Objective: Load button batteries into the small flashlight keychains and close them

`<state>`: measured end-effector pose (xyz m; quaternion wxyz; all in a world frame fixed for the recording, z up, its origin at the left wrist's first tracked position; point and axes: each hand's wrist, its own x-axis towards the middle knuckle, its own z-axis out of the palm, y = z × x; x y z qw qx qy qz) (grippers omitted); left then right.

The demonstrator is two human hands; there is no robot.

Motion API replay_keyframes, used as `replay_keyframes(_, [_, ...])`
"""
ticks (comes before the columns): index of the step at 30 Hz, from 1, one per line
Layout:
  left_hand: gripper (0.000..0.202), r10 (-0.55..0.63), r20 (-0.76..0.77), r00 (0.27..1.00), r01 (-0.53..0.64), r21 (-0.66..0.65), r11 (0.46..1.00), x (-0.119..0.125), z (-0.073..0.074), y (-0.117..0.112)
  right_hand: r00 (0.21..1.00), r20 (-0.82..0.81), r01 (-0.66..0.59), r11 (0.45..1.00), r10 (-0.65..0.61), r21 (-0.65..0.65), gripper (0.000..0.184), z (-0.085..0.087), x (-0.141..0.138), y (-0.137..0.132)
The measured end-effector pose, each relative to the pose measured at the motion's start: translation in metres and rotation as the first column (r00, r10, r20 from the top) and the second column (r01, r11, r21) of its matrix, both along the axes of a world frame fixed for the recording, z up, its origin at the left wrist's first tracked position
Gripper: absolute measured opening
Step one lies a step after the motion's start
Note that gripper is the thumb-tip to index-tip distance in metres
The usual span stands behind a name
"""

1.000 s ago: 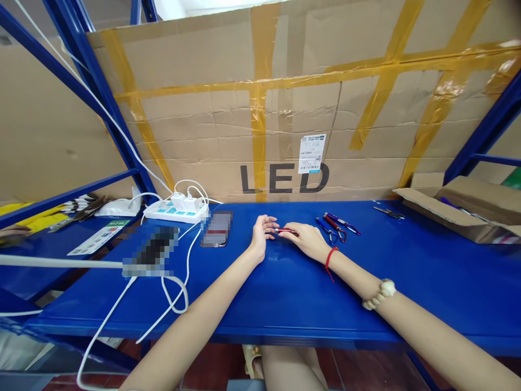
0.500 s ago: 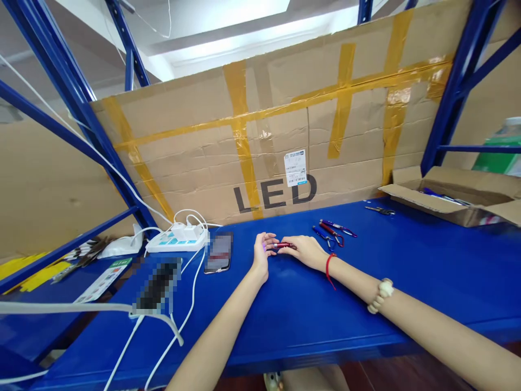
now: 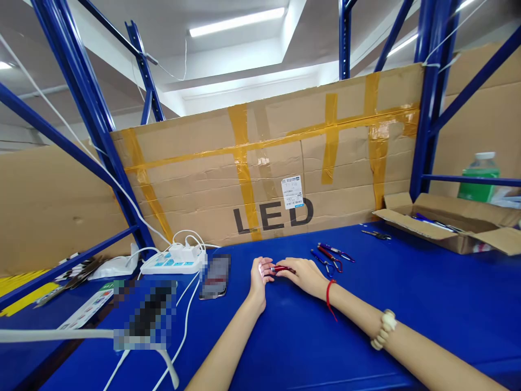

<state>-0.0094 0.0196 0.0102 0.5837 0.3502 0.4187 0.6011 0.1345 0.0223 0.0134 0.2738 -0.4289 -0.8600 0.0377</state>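
My right hand [image 3: 303, 276] is closed around a slim red penlight [image 3: 281, 269], which points left. Facing its tip is my left hand [image 3: 259, 279], palm turned to the light, fingers apart and slightly curled. A white glow shows on that palm. Whether the left fingertips touch the penlight's tip I cannot tell. To the right of my hands lie several similar small penlights with carabiner clips: a blue one [image 3: 321, 262], a red one [image 3: 329, 255] and a purple one [image 3: 337, 251].
On the blue tabletop [image 3: 366, 304] are a phone [image 3: 215, 277], a white power strip [image 3: 175, 264] with plugs and cables, and a blurred-out device [image 3: 150, 312] at left. Keys [image 3: 376, 234] and an open cardboard box [image 3: 439, 236] lie right. Cardboard [image 3: 195, 190] stands behind.
My view has tilted up, so the scene sits lower. The glow on my left palm has gone from purple to white. Both hands keep nearly the same pose, the penlight still in the right.
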Motion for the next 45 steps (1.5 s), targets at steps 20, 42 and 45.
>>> replay_keyframes(20, [0.028,-0.028,-0.055,0.998,0.026,-0.034,0.999,0.003,0.0094,-0.009,0.999,0.042,-0.007,1.0,0.008,-0.022,0.026,-0.0056,-0.0028,0.0027])
replay_keyframes(42, [0.029,-0.027,-0.04,0.999,0.026,-0.022,0.999,0.0049,0.0057,-0.0082,1.0,-0.005,-0.005,0.999,0.005,-0.045,0.031,-0.0032,-0.0039,-0.0021])
replay_keyframes(45, [0.03,-0.01,-0.041,0.999,0.01,-0.009,1.0,0.0048,0.0042,-0.0079,1.0,-0.001,0.003,0.999,-0.003,-0.039,0.032,-0.003,-0.0046,-0.0037])
